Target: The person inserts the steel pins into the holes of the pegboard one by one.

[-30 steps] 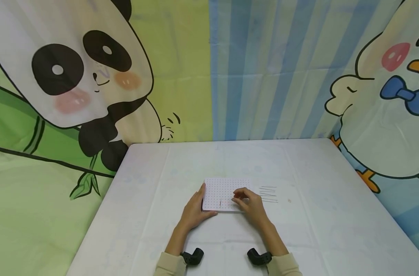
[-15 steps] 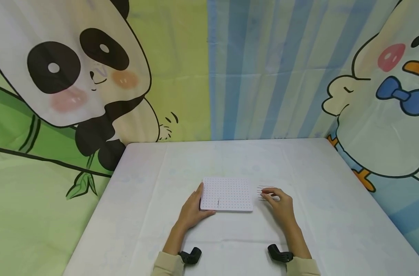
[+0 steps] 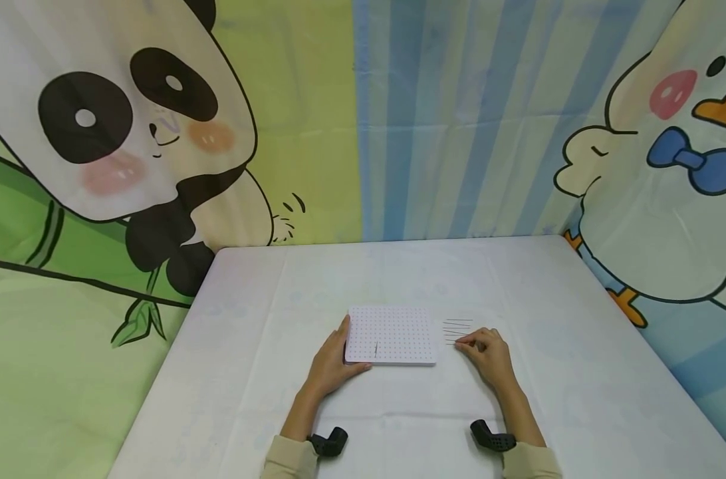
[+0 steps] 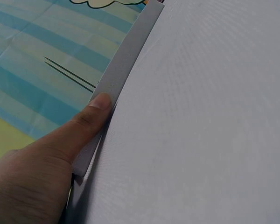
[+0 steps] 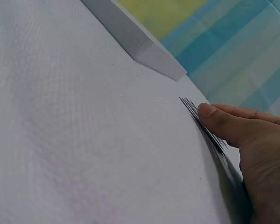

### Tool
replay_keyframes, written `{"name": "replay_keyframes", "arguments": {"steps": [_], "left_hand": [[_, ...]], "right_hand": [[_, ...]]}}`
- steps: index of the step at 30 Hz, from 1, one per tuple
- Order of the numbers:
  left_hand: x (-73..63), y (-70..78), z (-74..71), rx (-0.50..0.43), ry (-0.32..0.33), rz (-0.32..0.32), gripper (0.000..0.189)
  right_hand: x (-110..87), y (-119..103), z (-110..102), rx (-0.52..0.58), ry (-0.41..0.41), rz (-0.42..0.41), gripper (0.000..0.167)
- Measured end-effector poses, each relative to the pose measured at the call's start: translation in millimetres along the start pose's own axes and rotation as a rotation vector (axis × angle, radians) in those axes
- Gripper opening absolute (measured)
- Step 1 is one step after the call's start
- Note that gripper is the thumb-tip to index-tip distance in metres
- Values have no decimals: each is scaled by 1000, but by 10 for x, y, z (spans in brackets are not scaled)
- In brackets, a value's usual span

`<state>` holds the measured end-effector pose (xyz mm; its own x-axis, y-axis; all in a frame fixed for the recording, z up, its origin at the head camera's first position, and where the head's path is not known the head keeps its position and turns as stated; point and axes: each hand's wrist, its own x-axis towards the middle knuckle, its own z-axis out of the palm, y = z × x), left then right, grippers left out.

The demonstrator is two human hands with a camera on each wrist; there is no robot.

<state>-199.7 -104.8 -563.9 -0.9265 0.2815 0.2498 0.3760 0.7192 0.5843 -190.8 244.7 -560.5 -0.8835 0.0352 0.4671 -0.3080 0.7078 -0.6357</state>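
Note:
In the head view, a white pegboard (image 3: 389,336) with rows of small holes lies on the table, one thin dark metal pin (image 3: 375,349) standing upright near its front left. My left hand (image 3: 329,362) holds the board at its front left corner, thumb (image 4: 100,102) along the front side and fingers along the left side; the fingers are hidden in the left wrist view. To the board's right lie several thin pins (image 3: 457,324), side by side. My right hand (image 3: 488,356) pinches the nearest one, thumb (image 5: 207,111) and fingertips together right at the row.
A white cloth covers the table (image 3: 393,276). Behind it hangs a printed curtain (image 3: 435,126) with a panda and a duck. Each wrist carries a black camera mount, like the left one (image 3: 330,442). The board's raised edge (image 5: 140,42) shows in the right wrist view.
My right hand has left the board and moved right to the row of pins, then slightly down to the nearest pin. The left hand stays on the board; the view has shifted slightly.

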Motion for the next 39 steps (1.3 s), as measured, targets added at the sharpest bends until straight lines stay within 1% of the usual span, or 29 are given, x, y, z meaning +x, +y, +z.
{"name": "replay_keyframes", "arguments": {"steps": [8,12,19,23,30,36,39], "left_hand": [[-6,8,-4,2,-5,-19,111],[-12,10,3,-2,2,-18,111],[-31,-4,18,-14,11,-11,112],[-40,-8,20,-13,17,-11,112],[-33,-18,23,-10,31,5,112],[-35,-17,12,-21,15,7,112],[-25,-12,-7,-20,15,10,111]], "right_hand": [[29,3,33,-21,-23,30,8],[32,4,40,-27,-41,44,8],[7,-2,30,-27,-60,42,8],[-8,-16,17,-16,-76,20,8],[-38,-105,-4,34,-139,-17,8],[-40,-223,27,82,-135,-109,8],[-15,-313,62,102,-123,-129,7]]}}
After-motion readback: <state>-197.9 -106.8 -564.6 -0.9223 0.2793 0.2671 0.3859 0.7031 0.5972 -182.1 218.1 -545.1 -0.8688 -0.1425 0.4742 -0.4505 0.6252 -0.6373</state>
